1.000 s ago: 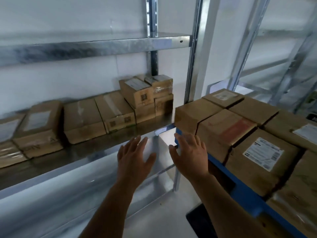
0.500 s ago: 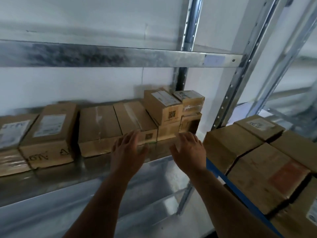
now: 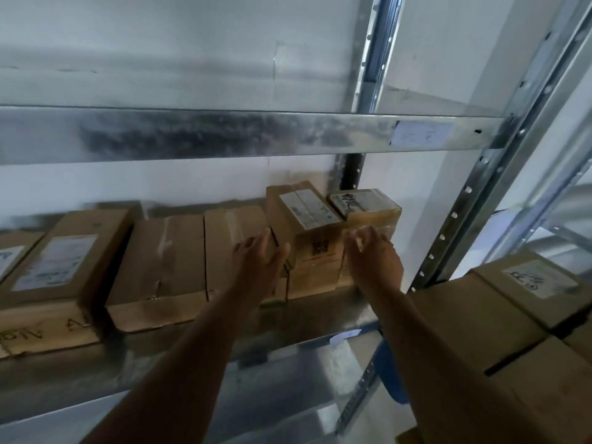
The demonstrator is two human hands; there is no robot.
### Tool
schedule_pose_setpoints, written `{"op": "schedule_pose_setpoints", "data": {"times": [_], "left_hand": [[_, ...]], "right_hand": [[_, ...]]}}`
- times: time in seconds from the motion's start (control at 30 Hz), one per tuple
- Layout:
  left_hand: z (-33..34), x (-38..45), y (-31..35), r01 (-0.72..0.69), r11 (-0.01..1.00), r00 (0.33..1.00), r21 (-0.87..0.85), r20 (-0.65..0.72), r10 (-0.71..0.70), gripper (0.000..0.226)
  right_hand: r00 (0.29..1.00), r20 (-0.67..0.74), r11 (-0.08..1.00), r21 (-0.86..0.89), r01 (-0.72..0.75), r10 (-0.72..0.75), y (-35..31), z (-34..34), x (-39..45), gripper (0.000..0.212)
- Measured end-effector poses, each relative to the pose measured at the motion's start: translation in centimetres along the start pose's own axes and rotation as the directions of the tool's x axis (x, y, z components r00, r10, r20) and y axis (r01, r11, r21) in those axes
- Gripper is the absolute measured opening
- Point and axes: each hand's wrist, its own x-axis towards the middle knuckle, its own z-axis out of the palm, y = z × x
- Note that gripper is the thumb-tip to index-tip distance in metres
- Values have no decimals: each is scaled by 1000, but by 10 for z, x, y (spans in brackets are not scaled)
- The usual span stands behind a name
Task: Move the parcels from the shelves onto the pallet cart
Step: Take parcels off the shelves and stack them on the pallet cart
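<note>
Cart boxes (image 3: 474, 318) already loaded at right, many parcels (image 3: 160, 270) left on shelf (image 3: 320, 315); left hand (image 3: 256, 267) and right hand (image 3: 374, 261) open, empty, flanking stacked parcel (image 3: 307, 225).

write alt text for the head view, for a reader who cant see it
A person's left hand and right hand, fingers open, reach either side of a small upright parcel on a metal shelf. Flatter parcels line the shelf to its left; more boxes sit stacked at lower right.
</note>
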Motion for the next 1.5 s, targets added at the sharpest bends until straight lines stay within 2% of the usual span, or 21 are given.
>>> {"op": "schedule_pose_setpoints", "data": {"times": [0.1,0.3,0.43,0.57,0.6,0.7,0.77,0.83,0.93,1.07,1.23,1.4,1.5], "left_hand": [[14,23,21,85,987,996,-133,-6,-87,39],[29,48,47,229,905,973,-359,77,-215,38],[26,42,48,340,828,940,-446,123,-319,30],[13,26,33,392,786,920,-478,198,-339,30],[11,21,30,397,775,918,-492,224,-328,30],[6,6,23,369,760,926,-534,279,-254,32],[5,-8,21,328,758,941,-563,269,-207,40],[3,-25,17,271,772,958,-576,243,-154,47],[-6,-56,9,166,818,973,-552,228,-43,52],[-23,-101,4,87,867,980,-490,199,14,59],[-35,-159,8,27,845,969,-533,222,109,52],[-31,-211,18,-55,876,944,-480,262,202,59],[-27,-237,32,-85,845,922,-528,281,268,57]], "right_hand": [[998,54,982,186,-20,10,3,4,19,28],[994,101,921,389,-3,-40,7,13,34,22],[990,132,871,490,-22,-49,3,17,31,17],[959,281,829,541,-138,-24,4,16,24,13],[943,329,798,580,-163,-47,3,12,21,7],[888,431,756,631,-171,-159,0,2,9,29],[873,442,774,620,-129,-208,-4,-2,-9,37],[886,408,783,615,-90,-219,-4,-4,-30,38],[913,357,775,627,-78,-197,-5,-10,-66,41],[931,325,747,658,-95,-168,-12,-24,-122,43],[970,231,790,608,-82,-77,-20,-50,-201,43],[978,191,800,574,-177,79,-13,-80,-267,51],[990,103,828,544,-134,92,-5,-103,-299,46]]}}
